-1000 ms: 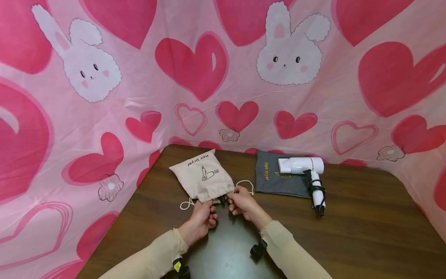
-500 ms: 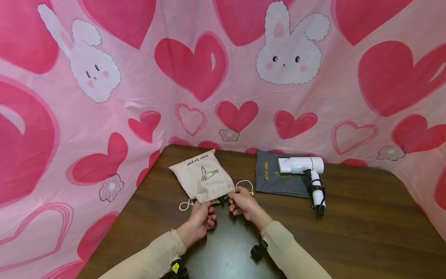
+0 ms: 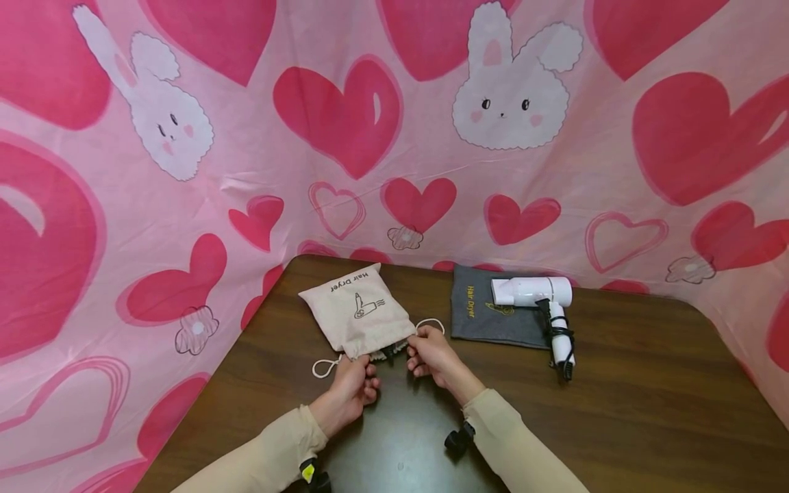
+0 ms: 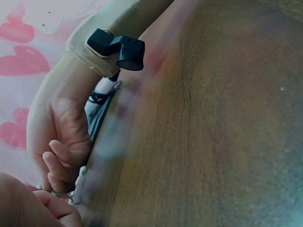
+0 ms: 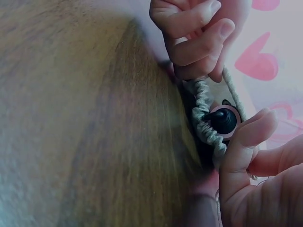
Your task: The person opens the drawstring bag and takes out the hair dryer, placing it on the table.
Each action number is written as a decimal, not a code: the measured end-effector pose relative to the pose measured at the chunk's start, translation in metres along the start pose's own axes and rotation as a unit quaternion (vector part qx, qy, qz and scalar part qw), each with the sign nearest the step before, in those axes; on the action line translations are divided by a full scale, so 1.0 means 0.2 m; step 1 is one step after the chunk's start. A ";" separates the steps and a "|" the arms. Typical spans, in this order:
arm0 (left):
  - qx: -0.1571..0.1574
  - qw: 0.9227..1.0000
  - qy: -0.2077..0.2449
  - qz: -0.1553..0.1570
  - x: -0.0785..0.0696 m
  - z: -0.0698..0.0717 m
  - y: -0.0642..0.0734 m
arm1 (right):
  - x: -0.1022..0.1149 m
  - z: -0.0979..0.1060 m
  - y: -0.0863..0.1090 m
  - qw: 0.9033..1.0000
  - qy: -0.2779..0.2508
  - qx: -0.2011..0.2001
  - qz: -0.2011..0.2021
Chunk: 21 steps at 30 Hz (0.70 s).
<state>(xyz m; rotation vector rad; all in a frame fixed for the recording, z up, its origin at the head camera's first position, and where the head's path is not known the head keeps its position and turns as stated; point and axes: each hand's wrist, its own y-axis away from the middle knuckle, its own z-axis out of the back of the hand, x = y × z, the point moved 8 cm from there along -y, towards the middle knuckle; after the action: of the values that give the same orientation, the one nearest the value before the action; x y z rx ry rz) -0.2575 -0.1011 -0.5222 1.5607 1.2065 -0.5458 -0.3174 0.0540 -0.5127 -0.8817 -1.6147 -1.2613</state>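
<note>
Left hand [image 3: 346, 390] and right hand [image 3: 439, 359] pinch a cream cloth drawstring bag [image 3: 364, 308] (printed "Hair Dryer") at opposite sides of its gathered mouth [image 5: 202, 94]; it lies on the brown wooden counter [image 3: 647, 411].

A dark brown table [image 3: 647, 390] with visible wood grain, rounded far corners and a glossy patch of reflected light toward its near side carries a beige drawstring bag [image 3: 364, 308] left of centre, its gathered mouth facing the near edge and a loop of white cord [image 3: 333, 361] beside it. Farther right, near the back edge, a grey bag [image 3: 471, 325] lies flat, partly beneath a white hair dryer [image 3: 524, 292] whose handle, wrapped in black cord [image 3: 561, 333], extends past the fabric over the wood.
</note>
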 end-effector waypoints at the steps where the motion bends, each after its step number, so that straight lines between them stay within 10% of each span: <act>1: -0.001 1.000 -0.001 -0.001 0.00 0.00 0.00 | 0.00 0.00 0.00 1.000 0.000 0.000 0.000; 21: -0.029 0.999 -0.018 -0.019 -0.03 0.06 0.02 | 0.01 0.00 0.02 1.000 0.006 -0.007 0.012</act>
<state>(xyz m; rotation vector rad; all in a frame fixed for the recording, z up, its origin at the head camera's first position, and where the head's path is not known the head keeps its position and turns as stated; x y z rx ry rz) -0.2543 -0.1138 -0.5199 1.4761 1.2159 -0.5556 -0.3153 0.0557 -0.5103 -0.8989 -1.5839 -1.2614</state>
